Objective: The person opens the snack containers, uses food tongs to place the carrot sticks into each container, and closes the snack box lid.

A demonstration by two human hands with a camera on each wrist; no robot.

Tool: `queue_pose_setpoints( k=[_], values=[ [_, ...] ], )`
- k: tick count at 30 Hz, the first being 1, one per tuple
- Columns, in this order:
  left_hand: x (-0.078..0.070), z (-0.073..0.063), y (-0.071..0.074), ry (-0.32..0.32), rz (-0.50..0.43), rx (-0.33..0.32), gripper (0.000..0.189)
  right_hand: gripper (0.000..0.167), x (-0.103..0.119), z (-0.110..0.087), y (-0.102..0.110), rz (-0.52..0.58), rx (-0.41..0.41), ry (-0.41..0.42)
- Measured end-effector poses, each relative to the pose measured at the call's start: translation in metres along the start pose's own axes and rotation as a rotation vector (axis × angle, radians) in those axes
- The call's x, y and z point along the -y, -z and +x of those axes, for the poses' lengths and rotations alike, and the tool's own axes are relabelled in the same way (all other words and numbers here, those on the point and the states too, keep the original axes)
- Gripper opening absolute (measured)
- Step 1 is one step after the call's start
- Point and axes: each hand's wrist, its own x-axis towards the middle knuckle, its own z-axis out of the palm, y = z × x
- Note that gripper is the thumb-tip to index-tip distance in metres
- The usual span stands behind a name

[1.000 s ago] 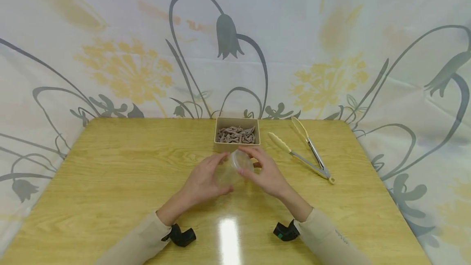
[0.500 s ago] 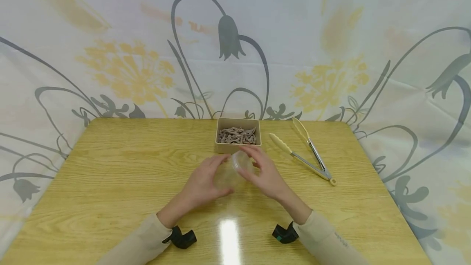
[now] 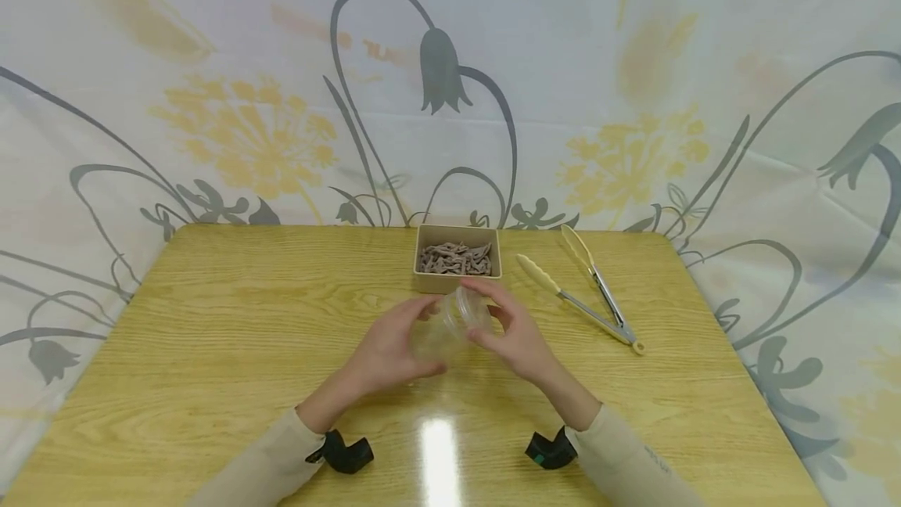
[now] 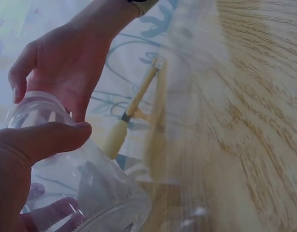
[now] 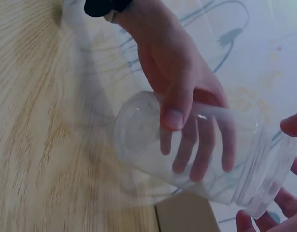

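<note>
My left hand grips the body of a clear plastic jar, held tilted above the table with its mouth towards the right. Through the wall of the jar, the left fingers show in the right wrist view. My right hand holds the clear lid by its rim, thumb on one side and fingers on the other. In the right wrist view the lid stands out beyond the jar's threaded neck; whether they still touch I cannot tell.
Just behind the hands stands a beige box holding grey-brown twisted strips. To its right lie spread tongs with cream tips. The wooden table ends at a flower-printed cloth backdrop.
The right hand has shifted slightly to the right with the lid, which has drawn outward from the jar's neck. The left hand keeps its hold on the jar almost in place.
</note>
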Motion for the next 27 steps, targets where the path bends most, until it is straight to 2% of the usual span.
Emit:
queue_pose_setpoints(
  k=[3,7,10,15,18,22,27],
  values=[
    [0.002,-0.002,0.001,0.048,-0.079,0.014,0.093,0.060,-0.004,-0.001,0.004,0.084,-0.018,0.014],
    [0.006,-0.004,0.001,0.104,-0.116,0.005,0.093,0.059,-0.014,-0.004,0.010,0.093,-0.037,-0.030],
    [0.008,-0.004,0.001,0.121,-0.158,-0.019,0.093,0.058,-0.022,-0.008,0.015,0.069,-0.050,-0.071],
    [0.013,0.000,-0.003,0.096,-0.286,-0.056,0.092,0.058,-0.035,-0.013,0.023,0.033,-0.076,-0.140],
    [0.015,0.001,-0.006,0.094,-0.333,-0.073,0.091,0.058,-0.044,-0.015,0.027,-0.008,-0.091,-0.167],
    [0.019,0.002,-0.009,0.112,-0.363,-0.070,0.092,0.057,-0.056,-0.018,0.031,-0.069,-0.094,-0.189],
    [0.025,0.004,-0.011,0.147,-0.428,-0.062,0.093,0.056,-0.064,-0.022,0.033,-0.127,-0.061,-0.208]
  ],
)
